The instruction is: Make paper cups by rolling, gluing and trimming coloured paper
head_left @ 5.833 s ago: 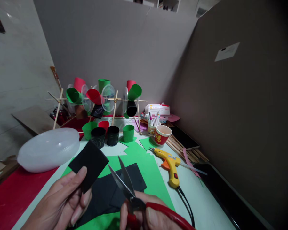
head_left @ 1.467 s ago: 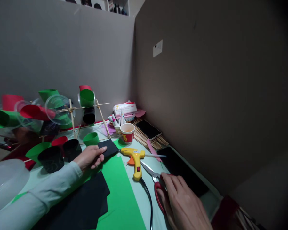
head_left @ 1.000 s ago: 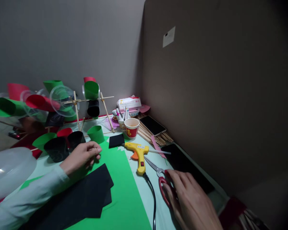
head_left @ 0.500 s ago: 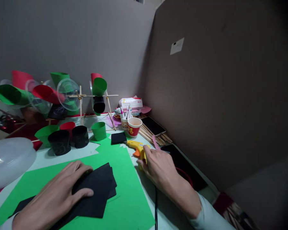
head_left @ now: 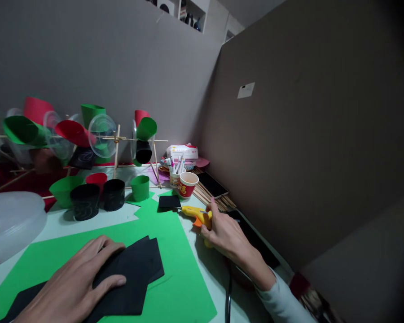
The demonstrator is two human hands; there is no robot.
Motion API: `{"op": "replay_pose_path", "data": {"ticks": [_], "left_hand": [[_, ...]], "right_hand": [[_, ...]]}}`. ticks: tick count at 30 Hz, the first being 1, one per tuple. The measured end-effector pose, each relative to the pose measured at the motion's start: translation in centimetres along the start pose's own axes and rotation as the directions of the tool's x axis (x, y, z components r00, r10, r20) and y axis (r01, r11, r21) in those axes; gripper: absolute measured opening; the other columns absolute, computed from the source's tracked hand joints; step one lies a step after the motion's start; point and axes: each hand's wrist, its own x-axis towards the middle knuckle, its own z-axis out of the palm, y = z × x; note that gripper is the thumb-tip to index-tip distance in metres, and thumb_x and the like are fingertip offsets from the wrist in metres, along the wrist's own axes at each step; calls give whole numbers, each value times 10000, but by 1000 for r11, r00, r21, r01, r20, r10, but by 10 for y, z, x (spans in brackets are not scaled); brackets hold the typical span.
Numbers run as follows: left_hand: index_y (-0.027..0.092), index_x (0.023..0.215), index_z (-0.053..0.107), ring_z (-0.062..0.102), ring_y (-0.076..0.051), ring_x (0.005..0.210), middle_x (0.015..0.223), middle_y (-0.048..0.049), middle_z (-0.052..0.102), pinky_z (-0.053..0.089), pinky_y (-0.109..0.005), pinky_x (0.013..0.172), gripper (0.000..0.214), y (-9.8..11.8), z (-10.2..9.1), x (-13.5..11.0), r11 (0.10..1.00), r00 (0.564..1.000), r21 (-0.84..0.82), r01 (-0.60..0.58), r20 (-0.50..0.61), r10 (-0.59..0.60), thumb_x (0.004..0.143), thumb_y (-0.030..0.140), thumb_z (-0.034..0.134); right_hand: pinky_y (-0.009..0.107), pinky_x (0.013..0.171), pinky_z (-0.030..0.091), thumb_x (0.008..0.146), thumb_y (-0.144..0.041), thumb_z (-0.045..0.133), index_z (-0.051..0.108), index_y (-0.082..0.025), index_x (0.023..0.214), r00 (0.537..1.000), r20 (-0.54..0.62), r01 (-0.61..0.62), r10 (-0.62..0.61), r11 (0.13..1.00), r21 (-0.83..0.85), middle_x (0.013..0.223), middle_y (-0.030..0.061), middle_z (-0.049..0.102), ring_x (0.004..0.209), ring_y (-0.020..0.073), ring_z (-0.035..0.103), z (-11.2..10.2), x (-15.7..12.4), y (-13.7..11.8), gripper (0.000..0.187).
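My left hand [head_left: 77,278] rests on black paper pieces [head_left: 134,273] over a green sheet [head_left: 178,269], its thumb spread away from the fingers. My right hand [head_left: 227,233] has its fingers closed around the rear of a yellow hot glue gun [head_left: 193,211] with an orange trigger. The gun's nozzle points left, close to a small black pad [head_left: 169,202]. A black cord [head_left: 229,291] runs down from below my right hand. Part of the gun's handle is hidden by my fingers.
Behind stand black paper rings [head_left: 84,202], a green ring [head_left: 140,187] and a stick frame [head_left: 117,152] bearing coloured cones. A red paper cup [head_left: 187,186], a cup of markers [head_left: 175,172], wooden sticks [head_left: 205,197] and a tablet [head_left: 213,185] lie near the right wall. A translucent balloon [head_left: 13,224] is at left.
The glue gun and my right hand have shifted slightly right, and the cord has swung right. My left hand stays on the black paper. The view has tilted upward a little.
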Motion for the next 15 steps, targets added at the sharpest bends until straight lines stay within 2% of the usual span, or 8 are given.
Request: {"op": "replay_pose_path", "data": {"ticks": [4, 9, 11, 12, 14, 15], "left_hand": [[388, 1374, 539, 476, -380, 1390, 1390, -85, 563, 364, -585, 1149, 521, -6, 5, -1, 998, 993, -10, 61, 98, -60, 919, 643, 550], [383, 1419, 499, 438, -367, 1443, 1504, -87, 537, 334, -600, 1183, 529, -10, -5, -2, 997, 999, 75, 23, 39, -26, 946, 618, 508], [385, 1453, 475, 431, -334, 1456, 1557, -52, 515, 332, -564, 1204, 517, 2, -16, 7, 991, 999, 132, -36, 11, 35, 975, 582, 455], [374, 1435, 513, 460, -324, 1434, 1543, -41, 542, 353, -540, 1198, 506, 11, -21, 15, 983, 996, 161, -87, 5, 87, 984, 581, 417], [319, 1436, 554, 508, -327, 1393, 1526, -53, 584, 417, -545, 1160, 534, 37, -29, 34, 965, 987, 232, -124, 127, 97, 1012, 546, 321], [326, 1464, 535, 511, -326, 1394, 1562, -36, 558, 429, -556, 1154, 529, 50, -30, 45, 961, 977, 233, -150, 183, 108, 1028, 496, 290]], "right_hand": [[302, 636, 367, 951, -248, 540, 484, -104, 1281, 999, -43, -15, 16, 1000, 26, 948, 127, 742, 812, 258, 699, 0, -6, 6, 365], [313, 662, 380, 907, -189, 568, 477, -79, 1285, 994, -102, -22, 26, 999, 38, 1028, 167, 724, 846, 275, 687, -1, -7, 4, 404], [321, 682, 394, 891, -169, 576, 501, -88, 1235, 992, -122, -21, 29, 998, 64, 1050, 176, 709, 876, 286, 678, -1, -9, 4, 361], [325, 691, 399, 885, -161, 580, 516, -98, 1193, 991, -131, -20, 31, 996, 85, 1052, 176, 700, 890, 290, 673, -2, -11, 5, 321], [332, 699, 403, 877, -149, 576, 535, -123, 1094, 989, -145, -18, 40, 989, 144, 1028, 168, 685, 884, 289, 662, -1, -15, 6, 222], [338, 701, 403, 874, -141, 567, 536, -135, 1052, 987, -153, -17, 46, 983, 181, 1008, 160, 679, 867, 284, 656, -1, -17, 7, 181]]}}
